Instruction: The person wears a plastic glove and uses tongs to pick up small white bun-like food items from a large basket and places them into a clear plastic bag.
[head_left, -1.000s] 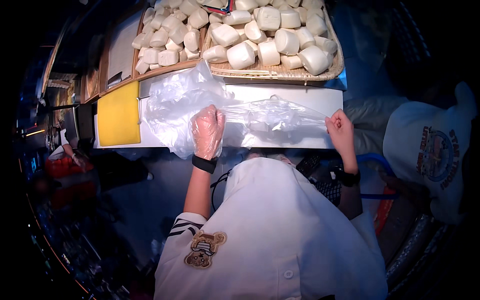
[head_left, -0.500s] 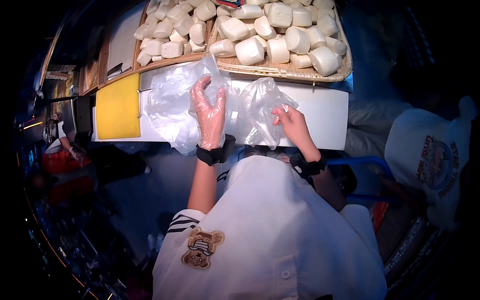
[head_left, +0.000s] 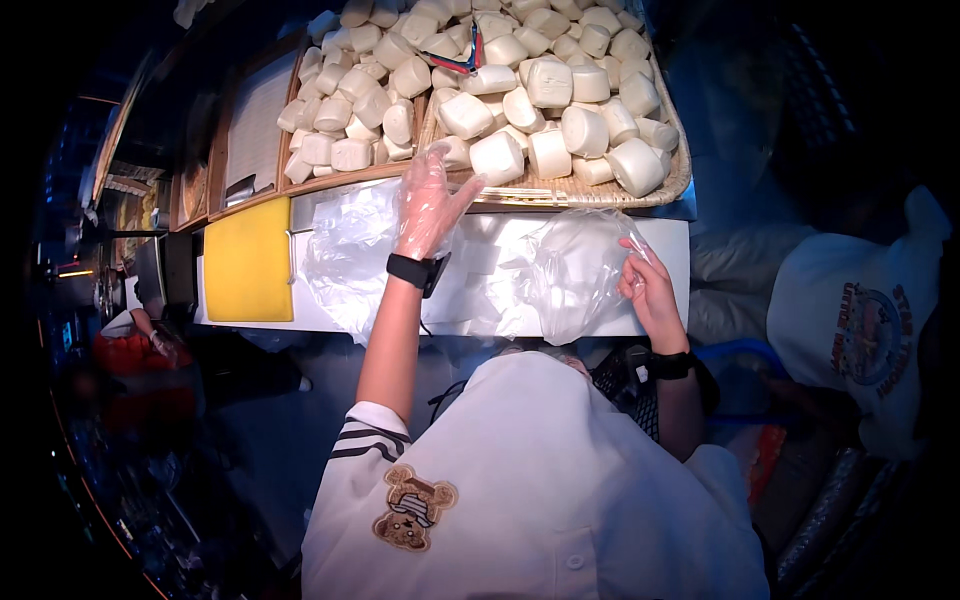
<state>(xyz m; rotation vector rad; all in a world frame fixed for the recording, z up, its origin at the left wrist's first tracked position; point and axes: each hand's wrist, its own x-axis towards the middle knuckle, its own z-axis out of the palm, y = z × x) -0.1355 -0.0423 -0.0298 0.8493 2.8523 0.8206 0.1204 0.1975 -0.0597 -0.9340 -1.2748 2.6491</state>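
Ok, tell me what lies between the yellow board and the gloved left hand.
In the head view, crumpled clear plastic lies on the white counter between the yellow board and the gloved left hand.

Clear plastic bag [head_left: 575,275] – thin, crinkled, R edge in R hand [head_left: 650,288], over white table [head_left: 668,265]. White buns [head_left: 549,155] – smooth, rounded, piled in woven tray [head_left: 620,201] w/ low rim, just beyond bag.

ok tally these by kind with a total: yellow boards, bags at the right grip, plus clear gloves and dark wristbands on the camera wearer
Yellow board: 1
Clear bag, at the right grip: 1
Clear glove, on the left grip: 1
Dark wristbands: 2
Total: 5
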